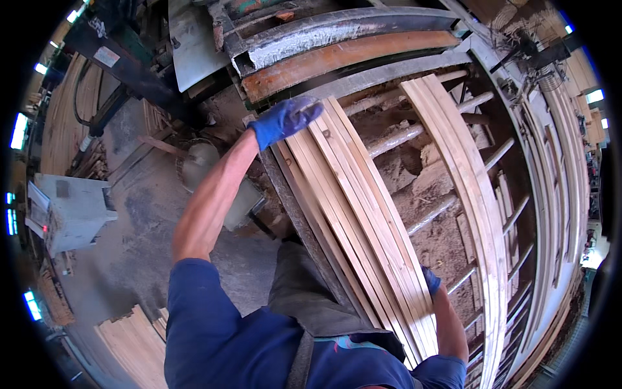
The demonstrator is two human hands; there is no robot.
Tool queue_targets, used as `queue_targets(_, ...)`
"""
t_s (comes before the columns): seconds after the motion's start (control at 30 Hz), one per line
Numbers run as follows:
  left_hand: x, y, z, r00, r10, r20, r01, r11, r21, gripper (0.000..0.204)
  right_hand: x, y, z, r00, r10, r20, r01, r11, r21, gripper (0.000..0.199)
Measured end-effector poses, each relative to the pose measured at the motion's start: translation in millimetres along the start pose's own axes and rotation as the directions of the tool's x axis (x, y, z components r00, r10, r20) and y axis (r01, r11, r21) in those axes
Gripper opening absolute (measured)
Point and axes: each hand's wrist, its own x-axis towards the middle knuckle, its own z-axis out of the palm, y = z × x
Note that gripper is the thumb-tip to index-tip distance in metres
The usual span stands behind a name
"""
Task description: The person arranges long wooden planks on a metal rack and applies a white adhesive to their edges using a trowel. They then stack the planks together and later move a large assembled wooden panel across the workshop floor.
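Observation:
A bundle of long pale wooden slats (pixel 353 214) lies lengthwise on the near rail of a roller table. My left hand (pixel 285 118), in a blue glove, reaches far forward and rests flat on the far end of the bundle. My right hand (pixel 430 281), also blue-gloved, holds the bundle's right side near my body; most of that hand is hidden behind the slats. A second stack of slats (pixel 468 188) lies further right across the metal rollers (pixel 414 136).
Sawdust lies under the rollers. A heavy machine with rusty steel beams (pixel 343 55) stands at the far end. A grey cabinet (pixel 71 211) is on the left, cut boards (pixel 133 343) lie on the floor lower left, and more slats (pixel 557 168) are stacked right.

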Motion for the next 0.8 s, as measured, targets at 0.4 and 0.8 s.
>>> queue_targets(0.4, 44, 187, -22, 0.994, -0.091, -0.068, 0.076, 0.978, -0.193, 0.062, -89, -36, 20, 0.710, -0.285, -0.645, -0.114, 0.856, -0.504, 0.051)
queue_targets(0.8, 29, 289, 38, 0.927, 0.376, -0.011, -0.373, 0.922, 0.104, 0.046, -172, -14, 88, 0.224, -0.439, -0.870, -0.126, 0.873, -0.472, 0.049)
